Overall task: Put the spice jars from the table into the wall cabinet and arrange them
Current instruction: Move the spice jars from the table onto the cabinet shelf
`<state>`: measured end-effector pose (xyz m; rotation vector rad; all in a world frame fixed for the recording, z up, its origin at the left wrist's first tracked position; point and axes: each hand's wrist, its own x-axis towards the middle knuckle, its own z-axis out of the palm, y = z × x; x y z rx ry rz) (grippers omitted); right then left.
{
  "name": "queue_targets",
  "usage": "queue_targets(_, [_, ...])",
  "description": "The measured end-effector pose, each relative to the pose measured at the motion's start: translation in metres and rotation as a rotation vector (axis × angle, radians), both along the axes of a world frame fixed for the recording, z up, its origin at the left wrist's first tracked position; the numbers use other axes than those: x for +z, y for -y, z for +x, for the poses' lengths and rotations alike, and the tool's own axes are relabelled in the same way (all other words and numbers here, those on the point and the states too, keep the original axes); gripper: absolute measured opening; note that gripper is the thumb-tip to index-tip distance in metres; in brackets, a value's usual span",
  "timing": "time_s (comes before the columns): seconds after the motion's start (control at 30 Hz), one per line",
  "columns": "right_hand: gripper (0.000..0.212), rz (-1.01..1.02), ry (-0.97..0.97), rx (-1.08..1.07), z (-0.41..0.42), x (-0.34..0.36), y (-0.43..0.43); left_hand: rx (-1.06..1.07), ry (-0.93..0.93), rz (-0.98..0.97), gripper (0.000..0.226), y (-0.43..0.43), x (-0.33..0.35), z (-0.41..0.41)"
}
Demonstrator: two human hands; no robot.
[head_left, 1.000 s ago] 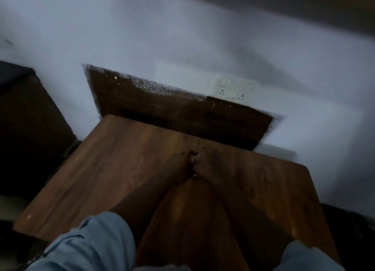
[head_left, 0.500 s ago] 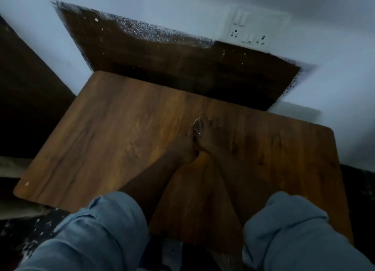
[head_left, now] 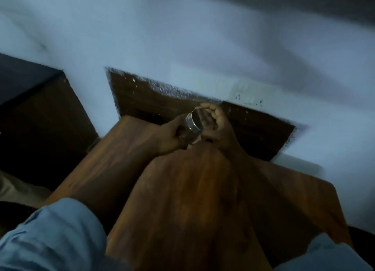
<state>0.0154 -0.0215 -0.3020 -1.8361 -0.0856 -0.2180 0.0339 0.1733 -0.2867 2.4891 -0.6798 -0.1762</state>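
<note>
You hold one small spice jar with a shiny round metal lid (head_left: 192,126) between both hands, lifted off the brown wood-grain table (head_left: 182,209) and hanging over its far edge, in front of the dark brown wooden panel (head_left: 142,100) set into the pale blue-white wall (head_left: 182,37). The jar is tilted, with its lid turned up and to the right and its body pointing down and to the left. Your left hand (head_left: 172,134) has its grip closed round the body of the jar from the lower left, fingers curled under it, so most of the body is hidden and what it holds cannot be made out. Your right hand (head_left: 218,128) comes in from the right, its grip cupped over the lid end: the fingers (head_left: 207,106) arch over the far rim of the lid and the palm sits just behind it, touching the jar on that side. The two hands meet at the jar, which lies between them. Both forearms reach forward across the table from light blue sleeves, the left sleeve (head_left: 54,236) at the bottom left corner and the right sleeve (head_left: 324,254) at the bottom right. A white socket plate (head_left: 245,96) sits on the wall just above and to the right of your right hand, blurred. A dark cabinet (head_left: 40,112) stands at the left, well apart from the jar.
</note>
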Motion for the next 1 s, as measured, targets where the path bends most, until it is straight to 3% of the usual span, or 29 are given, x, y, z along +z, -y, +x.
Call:
queue_targets(0.1, [0.074, 0.07, 0.159, -0.011, 0.013, 0.056, -0.016, 0.072, 0.038, -0.374, 0.078, -0.011, 0.04, 0.021])
queue_targets(0.17, [0.068, -0.015, 0.29, -0.083, 0.021, 0.102, -0.034, 0.207, 0.24, -0.496, 0.079, -0.009, 0.066, 0.034])
queue_targets(0.3, [0.078, -0.124, 0.599, -0.17, 0.038, 0.181, -0.073, 0.457, 0.757, -0.568, 0.076, -0.005, 0.14, 0.046])
queue_targets(0.4, [0.083, -0.203, 0.794, -0.234, 0.059, 0.241, -0.091, 0.512, 0.919, -0.59, 0.068, -0.007, 0.192, 0.053])
queue_targets(0.5, [0.089, -0.255, 0.844, -0.25, 0.083, 0.29, -0.094, 0.47, 0.933, -0.602, 0.066, -0.014, 0.234, 0.072])
queue_targets(0.6, [0.09, -0.274, 0.77, -0.252, 0.109, 0.314, -0.092, 0.421, 0.866, -0.568, 0.066, -0.016, 0.253, 0.095])
queue_targets(0.73, [0.087, -0.493, 0.707, -0.277, 0.142, 0.311, -0.091, 0.447, 0.822, -0.441, 0.064, -0.014, 0.25, 0.124])
queue_targets(0.87, [0.09, -0.548, 0.675, -0.345, 0.166, 0.308, -0.094, 0.541, 0.859, -0.325, 0.075, -0.014, 0.248, 0.142])
queue_targets(1.0, [0.088, -0.649, 0.621, -0.382, 0.183, 0.31, -0.092, 0.574, 0.878, -0.236, 0.073, -0.014, 0.256, 0.155])
